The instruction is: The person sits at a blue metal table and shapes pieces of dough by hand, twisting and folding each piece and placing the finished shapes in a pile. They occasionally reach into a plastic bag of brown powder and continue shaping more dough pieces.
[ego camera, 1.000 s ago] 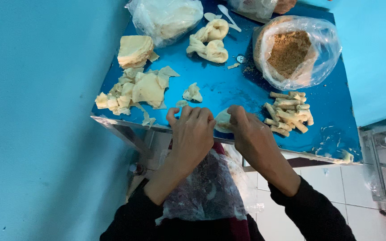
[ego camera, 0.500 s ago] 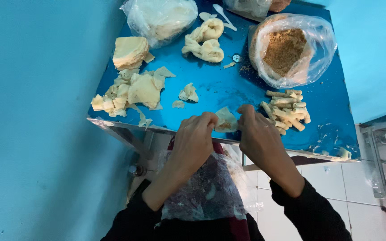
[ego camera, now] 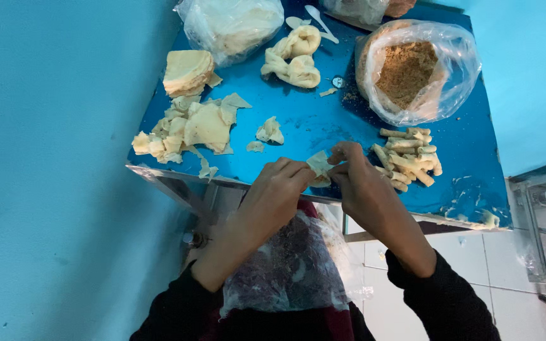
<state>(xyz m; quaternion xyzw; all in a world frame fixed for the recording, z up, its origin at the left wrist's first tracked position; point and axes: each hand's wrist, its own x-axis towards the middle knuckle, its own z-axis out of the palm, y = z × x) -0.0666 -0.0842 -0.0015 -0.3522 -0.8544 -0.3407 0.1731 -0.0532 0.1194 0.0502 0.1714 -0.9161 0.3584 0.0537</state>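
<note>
My left hand and my right hand meet at the near edge of a blue table. Between their fingertips they pinch a small pale dough wrapper, folded around some filling. Just right of my right hand lies a heap of rolled dough sticks. A clear bag of brown crumbly filling stands open behind the sticks.
Torn dough scraps and a stack of wrappers lie at the left. Twisted dough lumps, a white spoon and a bag of dough sit at the back. A plastic sheet covers my lap.
Both hands have shifted slightly toward the table with the wrapper, fingers working its fold. The view has tilted a little; things on the table stay put.
</note>
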